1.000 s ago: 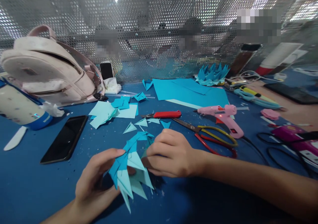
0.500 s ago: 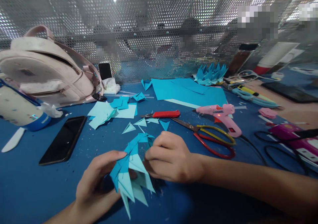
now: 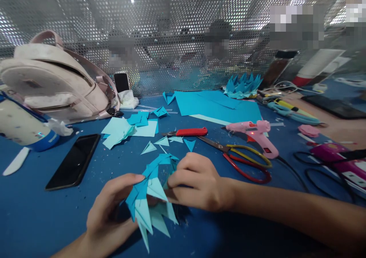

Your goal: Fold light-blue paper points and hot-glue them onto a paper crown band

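A curved, spiky chain of folded blue and pale-blue paper pieces, a modular origami ring [image 3: 148,183], is held low over the table in front of me. My left hand [image 3: 110,208] grips its left side, thumb on top and fingers underneath. At its right end, my right hand [image 3: 200,181] is closed with curled fingers against the paper; the fingertips are partly hidden. Just beyond lie several small folded paper triangles [image 3: 148,148]. Near my right hand rest scissors [image 3: 228,148] with one yellow and one red handle, and a red-handled cutter [image 3: 191,131].
A pink glue gun [image 3: 254,130] lies to the right, its cord trailing past a purple power strip [image 3: 340,162]. Blue paper sheets [image 3: 211,105] and a finished spiky blue piece [image 3: 243,86] sit behind. On the left are a phone [image 3: 73,162], a bottle [image 3: 23,124] and a backpack [image 3: 57,82].
My right hand's fingers have shifted slightly at the ring's right end, one finger now reaching further inside it. The left hand keeps its hold, and the paper has barely moved.
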`<state>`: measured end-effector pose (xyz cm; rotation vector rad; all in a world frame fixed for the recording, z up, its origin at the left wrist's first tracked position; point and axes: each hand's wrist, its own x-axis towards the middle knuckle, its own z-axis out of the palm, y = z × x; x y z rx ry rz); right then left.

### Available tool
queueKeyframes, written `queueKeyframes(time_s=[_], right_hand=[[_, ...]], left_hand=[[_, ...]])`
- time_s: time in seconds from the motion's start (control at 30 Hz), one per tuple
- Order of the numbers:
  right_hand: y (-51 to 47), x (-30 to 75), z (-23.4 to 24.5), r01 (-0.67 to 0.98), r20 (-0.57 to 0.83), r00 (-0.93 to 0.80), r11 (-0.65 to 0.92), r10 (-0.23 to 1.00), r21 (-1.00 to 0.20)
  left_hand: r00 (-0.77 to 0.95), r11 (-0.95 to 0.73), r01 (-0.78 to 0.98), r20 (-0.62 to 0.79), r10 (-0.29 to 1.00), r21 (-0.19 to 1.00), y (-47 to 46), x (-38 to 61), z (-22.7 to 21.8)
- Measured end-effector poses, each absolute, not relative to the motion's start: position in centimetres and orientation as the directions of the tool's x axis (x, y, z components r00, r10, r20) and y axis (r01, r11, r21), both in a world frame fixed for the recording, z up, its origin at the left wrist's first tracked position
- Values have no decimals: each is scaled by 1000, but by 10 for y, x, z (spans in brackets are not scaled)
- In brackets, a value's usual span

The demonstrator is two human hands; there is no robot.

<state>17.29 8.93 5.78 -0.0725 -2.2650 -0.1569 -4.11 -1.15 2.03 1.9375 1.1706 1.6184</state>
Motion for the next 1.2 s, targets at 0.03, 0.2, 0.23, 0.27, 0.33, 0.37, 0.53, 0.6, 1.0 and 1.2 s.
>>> queueKeyframes(time_s=[0.03,0.2,0.23,0.27,0.33,0.37,0.53,0.6,1.0,1.2], right_hand=[[89,173,58,95,768,-640,991,-11,94],[91,175,62,58,761,-649,995,-27,85],[93,177,63,43,764,-644,995,-37,85],[95,178,64,31,770,-637,996,-46,86],[100,182,65,27,777,-627,995,-57,95],[102,183,66,32,775,-629,994,-62,105],[114,187,65,106,761,-646,980,-62,170],[115,186,63,137,760,-648,975,-47,178],[110,175,53,232,511,-735,873,446,-428],[102,172,53,203,410,-721,737,558,-645]], left_hand=[[19,-607,362,645,764,708,-11,-41,22],[53,-617,363,645,762,699,-14,-42,24],[45,-616,366,648,760,697,-14,-43,23],[37,-614,368,649,760,698,-14,-44,22],[12,-603,362,643,766,711,-14,-45,20],[-1,-593,351,633,774,725,-13,-46,20],[-34,-514,260,540,841,817,-13,-39,28],[-84,-446,205,469,879,871,-10,-32,36],[-164,63,-205,-98,982,977,31,-42,41],[-180,-25,-143,-1,984,989,33,-41,48]])
